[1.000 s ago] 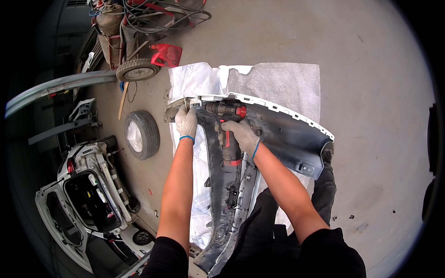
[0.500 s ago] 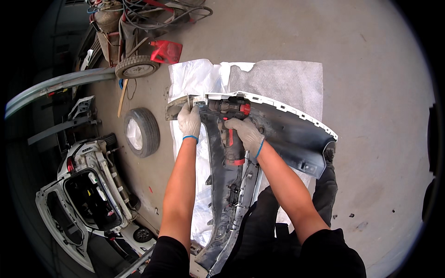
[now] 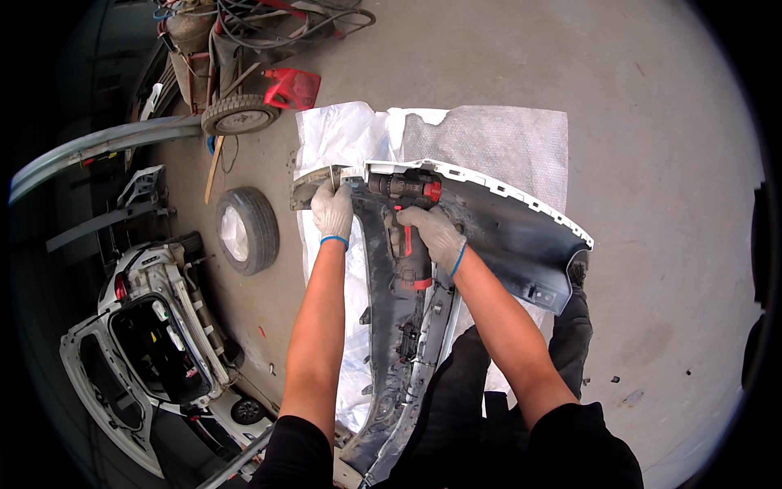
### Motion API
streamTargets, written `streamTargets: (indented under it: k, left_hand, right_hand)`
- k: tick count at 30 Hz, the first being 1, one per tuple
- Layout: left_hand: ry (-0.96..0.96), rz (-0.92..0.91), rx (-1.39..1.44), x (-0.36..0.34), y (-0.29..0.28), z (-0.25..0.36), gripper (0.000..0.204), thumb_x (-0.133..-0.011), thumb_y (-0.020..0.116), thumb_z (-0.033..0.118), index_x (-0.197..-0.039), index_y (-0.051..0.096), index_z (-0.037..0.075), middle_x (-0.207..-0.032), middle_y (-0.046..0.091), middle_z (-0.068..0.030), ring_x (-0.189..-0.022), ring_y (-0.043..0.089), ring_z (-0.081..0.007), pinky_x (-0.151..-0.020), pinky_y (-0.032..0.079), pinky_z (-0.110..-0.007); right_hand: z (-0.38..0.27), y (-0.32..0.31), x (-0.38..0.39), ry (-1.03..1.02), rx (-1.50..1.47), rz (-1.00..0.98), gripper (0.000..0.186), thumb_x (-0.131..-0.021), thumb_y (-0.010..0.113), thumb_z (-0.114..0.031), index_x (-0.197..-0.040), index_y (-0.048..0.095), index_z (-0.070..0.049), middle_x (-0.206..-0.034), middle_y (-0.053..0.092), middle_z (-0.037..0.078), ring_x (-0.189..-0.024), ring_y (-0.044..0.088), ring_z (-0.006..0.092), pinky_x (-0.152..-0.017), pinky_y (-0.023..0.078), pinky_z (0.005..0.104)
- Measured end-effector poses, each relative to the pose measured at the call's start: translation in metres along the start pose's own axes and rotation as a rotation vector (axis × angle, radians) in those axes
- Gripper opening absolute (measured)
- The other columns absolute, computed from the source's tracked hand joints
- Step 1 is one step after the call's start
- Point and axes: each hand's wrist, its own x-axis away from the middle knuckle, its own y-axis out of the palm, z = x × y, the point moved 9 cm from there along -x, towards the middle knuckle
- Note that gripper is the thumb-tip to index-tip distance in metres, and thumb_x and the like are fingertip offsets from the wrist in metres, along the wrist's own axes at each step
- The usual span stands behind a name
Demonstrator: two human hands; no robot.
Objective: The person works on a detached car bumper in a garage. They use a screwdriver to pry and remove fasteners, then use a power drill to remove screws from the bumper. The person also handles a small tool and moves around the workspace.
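Observation:
My left hand [image 3: 332, 213], in a knitted glove with a blue cuff, is closed at the left end of a dark bumper piece [image 3: 513, 240] with a white slotted upper edge; a thin metal piece sticks up from my fingers, too small to name. My right hand [image 3: 436, 236], gloved alike, grips the handle of a black-and-red cordless drill [image 3: 415, 265], whose head lies sideways along the bumper's top, pointing left toward my left hand. The drill tip is hard to make out. A long dark section [image 3: 383, 342] of the piece runs down toward me, beside my legs.
White padded sheets [image 3: 505, 138] lie beneath the bumper. To the left are a loose tyre [image 3: 262, 228] and a white car [image 3: 220, 359] with its tailgate raised. Behind stand a red canister [image 3: 293, 88], a wheeled cart [image 3: 191, 73] with hoses and a long metal beam [image 3: 114, 143].
Compared with a second ago, both hands, the drill and the bumper piece have shifted slightly to the right. My grips look the same.

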Motion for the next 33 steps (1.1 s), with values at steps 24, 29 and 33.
streamTargets:
  k: [24, 29, 33]
  left_hand:
    - [0.131, 0.046, -0.211, -0.015, 0.001, -0.006, 0.031, -0.082, 0.064, 0.029, -0.098, 0.071, 0.003, -0.085, 0.069, -0.0156, -0.08, 0.065, -0.0256, -0.077, 0.048, -0.038]
    - [0.109, -0.019, -0.056, -0.008, 0.004, 0.004, 0.031, -0.083, 0.063, 0.027, -0.099, 0.07, 0.0, -0.083, 0.068, -0.0153, -0.079, 0.064, -0.0234, -0.077, 0.048, -0.037]
    - [0.041, -0.095, 0.01, -0.007, 0.005, 0.006, 0.03, -0.084, 0.06, 0.024, -0.098, 0.068, -0.001, -0.087, 0.067, -0.0206, -0.082, 0.063, -0.0333, -0.077, 0.047, -0.04]
  right_hand:
    - [-0.044, -0.018, -0.014, -0.172, 0.862, -0.029, 0.028, -0.071, 0.069, -0.023, -0.092, 0.067, -0.006, -0.068, 0.063, 0.004, -0.063, 0.059, 0.0137, -0.062, 0.049, 0.0295]
    - [-0.045, -0.018, -0.014, -0.288, 0.845, -0.06, 0.032, -0.068, 0.07, -0.024, -0.094, 0.066, -0.005, -0.078, 0.066, 0.006, -0.068, 0.06, 0.0167, -0.064, 0.049, 0.0323]
    - [-0.041, -0.035, 0.002, -0.234, 1.063, 0.033, 0.038, -0.068, 0.07, -0.024, -0.099, 0.064, -0.003, -0.085, 0.066, 0.012, -0.076, 0.062, 0.0208, -0.07, 0.051, 0.0354]
